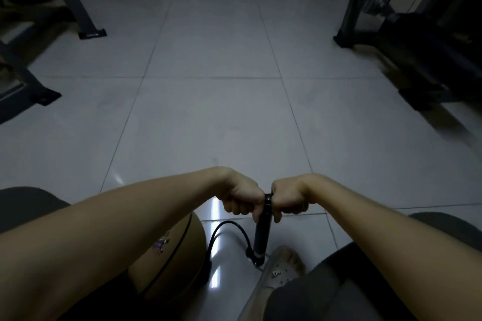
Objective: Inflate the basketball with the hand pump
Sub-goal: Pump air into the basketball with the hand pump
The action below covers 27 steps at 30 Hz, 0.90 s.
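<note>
A black hand pump (pixel 262 234) stands upright on the tiled floor between my knees. My left hand (pixel 241 197) grips the left half of its T-handle and my right hand (pixel 288 197) grips the right half, knuckles up. A black hose (pixel 224 227) arcs from the pump's base leftward and down to the brown basketball (pixel 167 266), which lies on the floor under my left forearm. My forearm hides much of the ball. A shoe (pixel 283 266) rests at the pump's foot.
Pale floor tiles (pixel 214 117) stretch ahead. Dark metal frame legs (pixel 91 31) stand at the left, and black gym equipment (pixel 417 60) lines the right side. A white door is at the far end.
</note>
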Tool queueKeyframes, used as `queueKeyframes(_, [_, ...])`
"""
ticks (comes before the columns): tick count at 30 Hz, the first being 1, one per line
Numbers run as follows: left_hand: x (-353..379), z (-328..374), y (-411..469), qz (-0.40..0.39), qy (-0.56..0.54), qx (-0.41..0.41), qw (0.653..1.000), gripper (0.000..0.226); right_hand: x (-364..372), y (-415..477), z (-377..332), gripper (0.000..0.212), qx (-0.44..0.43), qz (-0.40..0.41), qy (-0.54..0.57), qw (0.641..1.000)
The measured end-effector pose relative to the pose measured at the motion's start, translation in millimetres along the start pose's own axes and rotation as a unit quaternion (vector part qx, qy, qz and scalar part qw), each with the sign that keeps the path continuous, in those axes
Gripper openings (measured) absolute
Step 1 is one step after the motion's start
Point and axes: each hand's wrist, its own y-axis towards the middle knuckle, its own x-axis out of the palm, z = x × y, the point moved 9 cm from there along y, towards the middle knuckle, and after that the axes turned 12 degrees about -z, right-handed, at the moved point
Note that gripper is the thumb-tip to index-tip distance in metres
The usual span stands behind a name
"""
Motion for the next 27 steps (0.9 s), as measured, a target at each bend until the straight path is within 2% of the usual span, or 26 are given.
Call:
queueKeyframes(3, [-1.6,14.3,-41.2,0.008,0.016,-0.007,1.000,0.030,-8.6,-41.3,-13.4,0.011,0.005,0.000,-0.013,1.000])
queueKeyframes(7, [-24.6,50.2,-125.0,0.039,0.008,0.027,0.999,0.044,-49.0,-125.7,-37.3,0.032,-0.022,0.033,0.000,0.999])
queueKeyframes(11, [-43.7,68.9,-166.5,0.071,0.043,0.036,0.996,0.048,-67.1,-164.8,-47.9,0.032,-0.041,0.048,0.010,0.998])
queueKeyframes(15, [-36.8,50.3,-116.1,0.075,0.030,0.026,0.996,0.048,-53.3,-115.9,-31.7,0.036,-0.021,0.049,0.008,0.999])
queueKeyframes(22, [-39.6,19.2,-41.9,0.062,0.007,0.041,0.997,0.032,-41.6,-37.0,-14.5,0.008,-0.033,0.036,0.018,0.999])
queueKeyframes(27, [-20.8,-2.8,3.0,0.056,-0.015,0.040,0.998,0.021,-16.6,10.6,-2.3,0.006,-0.028,0.017,0.013,0.999])
